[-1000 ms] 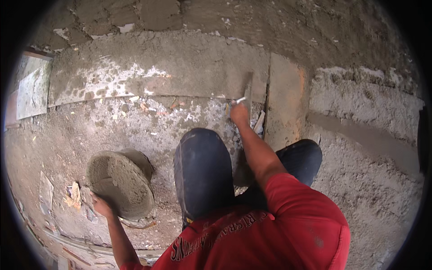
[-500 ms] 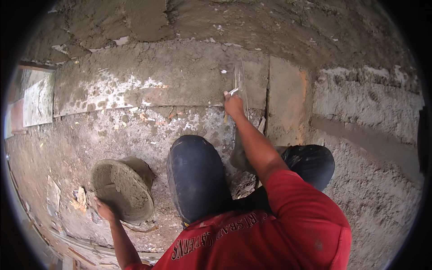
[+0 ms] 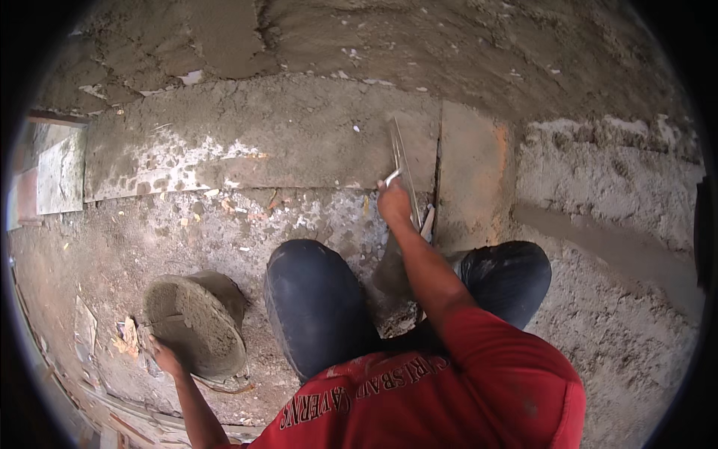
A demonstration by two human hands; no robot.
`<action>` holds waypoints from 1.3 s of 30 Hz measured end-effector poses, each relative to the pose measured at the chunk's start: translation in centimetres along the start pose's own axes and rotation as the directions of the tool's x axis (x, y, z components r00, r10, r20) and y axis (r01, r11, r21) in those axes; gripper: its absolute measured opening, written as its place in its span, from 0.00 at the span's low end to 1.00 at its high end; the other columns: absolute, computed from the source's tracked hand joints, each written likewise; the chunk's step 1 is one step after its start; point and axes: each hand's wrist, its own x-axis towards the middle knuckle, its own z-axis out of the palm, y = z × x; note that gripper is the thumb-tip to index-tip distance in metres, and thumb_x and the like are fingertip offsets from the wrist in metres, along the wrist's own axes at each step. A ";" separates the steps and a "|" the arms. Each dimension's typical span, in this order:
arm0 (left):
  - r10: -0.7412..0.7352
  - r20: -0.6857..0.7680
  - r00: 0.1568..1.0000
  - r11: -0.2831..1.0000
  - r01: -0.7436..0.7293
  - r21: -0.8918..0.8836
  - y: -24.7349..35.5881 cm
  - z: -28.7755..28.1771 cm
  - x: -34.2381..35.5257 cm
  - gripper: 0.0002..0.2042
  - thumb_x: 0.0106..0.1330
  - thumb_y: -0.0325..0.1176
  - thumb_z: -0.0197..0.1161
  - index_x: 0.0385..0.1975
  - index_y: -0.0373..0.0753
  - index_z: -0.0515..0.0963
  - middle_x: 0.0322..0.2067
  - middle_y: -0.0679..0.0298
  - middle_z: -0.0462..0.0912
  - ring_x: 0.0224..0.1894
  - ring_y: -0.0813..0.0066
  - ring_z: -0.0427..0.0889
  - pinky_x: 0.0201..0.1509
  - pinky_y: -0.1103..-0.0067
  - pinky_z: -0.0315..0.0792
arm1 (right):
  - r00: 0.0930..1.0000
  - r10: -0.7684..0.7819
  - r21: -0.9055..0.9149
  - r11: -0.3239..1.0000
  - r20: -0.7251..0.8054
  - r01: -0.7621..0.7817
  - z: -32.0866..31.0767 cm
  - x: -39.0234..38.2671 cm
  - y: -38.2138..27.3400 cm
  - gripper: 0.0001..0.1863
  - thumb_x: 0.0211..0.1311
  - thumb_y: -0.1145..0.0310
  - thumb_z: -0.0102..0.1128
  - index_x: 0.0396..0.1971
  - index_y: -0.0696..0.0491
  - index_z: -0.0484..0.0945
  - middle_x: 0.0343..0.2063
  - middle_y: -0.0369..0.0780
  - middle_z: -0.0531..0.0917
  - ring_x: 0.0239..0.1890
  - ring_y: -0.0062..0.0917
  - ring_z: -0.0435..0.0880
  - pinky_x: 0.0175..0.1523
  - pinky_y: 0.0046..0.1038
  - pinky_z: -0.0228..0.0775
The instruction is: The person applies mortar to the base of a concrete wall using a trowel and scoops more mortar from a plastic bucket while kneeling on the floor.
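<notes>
With a trowel (image 3: 399, 146) clamped in the right hand (image 3: 394, 202), a bucket (image 3: 224, 290) in the left hand (image 3: 167, 356), the strip (image 3: 314, 153) is partly covered with mortar (image 3: 299, 101).

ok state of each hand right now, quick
Left hand: holding the bucket at its rim.
Right hand: closed, holding the trowel.

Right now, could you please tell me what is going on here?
Someone in a red shirt has a flat metal trowel in the right hand, its blade over a grey, mortar-spattered strip beside the rough wall. The left hand is at the rim of a bucket coated inside with grey mix; its exact grip is unclear.
</notes>
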 end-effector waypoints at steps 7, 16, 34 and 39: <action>0.221 0.085 0.972 0.974 -0.215 -0.069 -0.2 2.5 0.8 0.33 0.76 0.53 0.38 0.58 0.24 0.69 0.55 0.36 0.73 0.57 0.44 0.73 0.63 0.66 0.64 | 0.999 0.017 0.242 0.970 -0.048 -0.005 -0.8 8.6 2.3 0.23 0.67 0.55 0.53 0.42 0.64 0.72 0.35 0.60 0.81 0.40 0.56 0.81 0.44 0.49 0.73; 0.124 0.036 0.992 0.990 -0.122 -0.065 2.5 1.2 -1.0 0.33 0.74 0.55 0.41 0.54 0.25 0.73 0.52 0.38 0.76 0.55 0.44 0.75 0.60 0.66 0.67 | 0.977 0.202 0.675 0.713 0.063 -0.191 -5.8 16.4 4.6 0.28 0.71 0.47 0.46 0.26 0.60 0.75 0.16 0.44 0.78 0.14 0.32 0.78 0.20 0.34 0.74; 0.121 0.027 0.992 0.987 -0.117 -0.112 1.6 2.6 -0.1 0.32 0.73 0.56 0.41 0.54 0.29 0.75 0.51 0.42 0.77 0.55 0.45 0.76 0.59 0.66 0.68 | 0.947 -0.244 -0.069 0.970 -0.207 0.235 2.1 12.9 4.6 0.16 0.64 0.61 0.50 0.34 0.59 0.79 0.28 0.47 0.84 0.32 0.42 0.84 0.40 0.43 0.75; 0.112 -0.007 0.994 0.993 -0.112 -0.036 2.9 0.9 -1.6 0.32 0.74 0.56 0.41 0.52 0.28 0.75 0.49 0.40 0.78 0.53 0.43 0.76 0.57 0.66 0.69 | 0.948 -0.306 -0.051 0.949 0.089 0.311 7.3 3.9 -10.1 0.18 0.65 0.62 0.50 0.37 0.64 0.76 0.32 0.52 0.85 0.40 0.45 0.84 0.45 0.41 0.75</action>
